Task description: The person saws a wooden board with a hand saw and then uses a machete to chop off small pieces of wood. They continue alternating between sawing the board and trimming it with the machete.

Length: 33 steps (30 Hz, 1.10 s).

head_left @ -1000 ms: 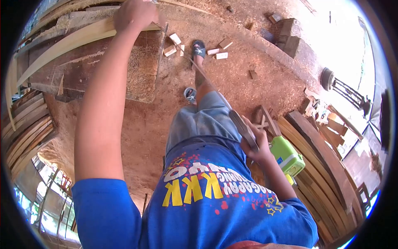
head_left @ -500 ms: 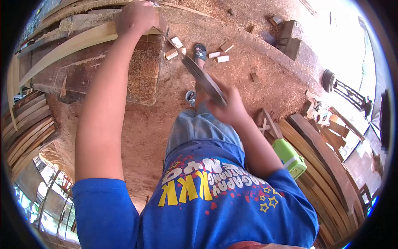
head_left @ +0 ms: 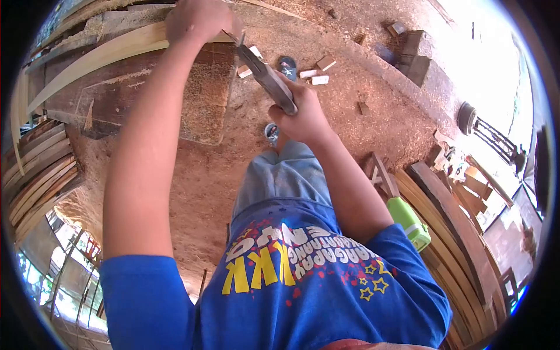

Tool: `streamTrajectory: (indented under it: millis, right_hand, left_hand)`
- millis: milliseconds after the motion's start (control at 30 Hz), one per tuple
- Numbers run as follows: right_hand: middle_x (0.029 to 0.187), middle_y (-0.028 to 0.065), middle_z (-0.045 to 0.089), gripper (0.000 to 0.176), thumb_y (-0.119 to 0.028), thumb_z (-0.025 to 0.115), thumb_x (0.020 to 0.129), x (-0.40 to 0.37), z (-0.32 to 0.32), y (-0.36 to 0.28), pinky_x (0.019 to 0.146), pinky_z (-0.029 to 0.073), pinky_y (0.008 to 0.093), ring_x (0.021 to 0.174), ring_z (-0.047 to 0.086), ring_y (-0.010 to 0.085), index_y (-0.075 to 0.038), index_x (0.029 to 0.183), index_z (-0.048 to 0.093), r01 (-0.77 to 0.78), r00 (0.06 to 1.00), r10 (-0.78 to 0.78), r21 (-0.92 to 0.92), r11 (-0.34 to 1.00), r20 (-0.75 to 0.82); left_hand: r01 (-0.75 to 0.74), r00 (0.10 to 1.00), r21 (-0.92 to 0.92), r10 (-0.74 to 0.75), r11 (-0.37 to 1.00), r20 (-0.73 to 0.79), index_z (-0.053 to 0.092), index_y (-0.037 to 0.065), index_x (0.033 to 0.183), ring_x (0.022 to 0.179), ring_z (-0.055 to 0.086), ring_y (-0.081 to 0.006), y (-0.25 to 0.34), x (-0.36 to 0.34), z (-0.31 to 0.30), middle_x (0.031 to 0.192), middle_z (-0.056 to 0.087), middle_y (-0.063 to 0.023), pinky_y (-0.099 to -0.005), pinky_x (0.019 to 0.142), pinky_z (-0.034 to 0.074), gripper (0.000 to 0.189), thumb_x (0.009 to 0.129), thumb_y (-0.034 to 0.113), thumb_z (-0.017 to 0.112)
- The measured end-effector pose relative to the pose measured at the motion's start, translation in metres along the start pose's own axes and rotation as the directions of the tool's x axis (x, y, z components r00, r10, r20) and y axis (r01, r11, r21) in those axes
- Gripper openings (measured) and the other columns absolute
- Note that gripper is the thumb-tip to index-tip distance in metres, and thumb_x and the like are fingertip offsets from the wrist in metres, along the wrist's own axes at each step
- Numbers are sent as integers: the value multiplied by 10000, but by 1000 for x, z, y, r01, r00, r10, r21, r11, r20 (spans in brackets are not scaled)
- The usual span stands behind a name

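At the top, my left hand point(head_left: 201, 20) is closed over the end of a long, pale, curved wooden plank point(head_left: 105, 55). That plank lies along a dark wooden bench point(head_left: 201, 93) dusted with sawdust. My right hand point(head_left: 303, 114) grips the handle of a handsaw point(head_left: 265, 79), seen nearly edge-on. Its narrow end points up and left and reaches the plank's end, close beside my left hand. Whether the teeth touch the wood cannot be made out. My left fingertips are partly hidden at the frame's top edge.
Small cut wood blocks point(head_left: 319, 80) lie on the sawdust-covered floor point(head_left: 350, 128) near my sandalled foot point(head_left: 286, 67). Stacked boards point(head_left: 41, 175) stand at left, and more boards point(head_left: 449, 245) at right beside a green container point(head_left: 408, 221). A heavy block point(head_left: 414, 55) sits farther back.
My right hand and the handsaw have moved up and forward, toward the plank's end. My left hand stays on the plank; the view has shifted slightly.
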State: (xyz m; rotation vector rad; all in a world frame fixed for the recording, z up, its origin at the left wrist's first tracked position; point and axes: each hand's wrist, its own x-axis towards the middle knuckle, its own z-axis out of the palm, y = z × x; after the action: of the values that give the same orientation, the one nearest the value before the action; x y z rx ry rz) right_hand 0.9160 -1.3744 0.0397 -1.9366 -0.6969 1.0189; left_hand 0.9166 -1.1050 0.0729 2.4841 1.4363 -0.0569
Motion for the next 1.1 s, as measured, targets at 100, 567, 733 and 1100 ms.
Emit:
streamTrajectory:
  millis: [100,567,733,1100]
  right_hand:
    - [966,227,737,709,-72,649,766,-52,-17,1,830,565,375,847,745,372,-11,1466,551,56,998,-52,102,993,-33]
    - [836,235,681,686,-84,657,756,-7,-10,8,745,563,409,757,716,323,3,1432,572,4,998,-10,93,996,63]
    - [833,209,697,728,-99,666,759,-45,-24,13,775,569,386,767,724,305,8,1467,534,65,998,-64,54,996,-10]
    - [817,169,680,822,-65,628,722,-133,-62,83,765,538,280,719,686,159,-3,1528,479,-147,972,136,42,988,189]
  left_hand:
    - [-29,997,17,28,999,72,785,92,944,993,723,-398,-7,6,1,1022,755,-205,-508,873,566,296,870,312,602]
    - [-207,975,24,208,978,-83,784,206,904,915,723,-375,-29,9,26,988,772,-121,-499,815,557,258,872,299,546]
    - [-129,991,43,127,991,33,788,200,902,935,721,-384,-25,14,19,1005,771,-129,-504,839,555,263,868,300,547]
    - [-79,986,84,66,993,155,788,184,1095,1080,719,-305,-16,10,7,1146,760,-121,-469,971,536,315,960,337,548]
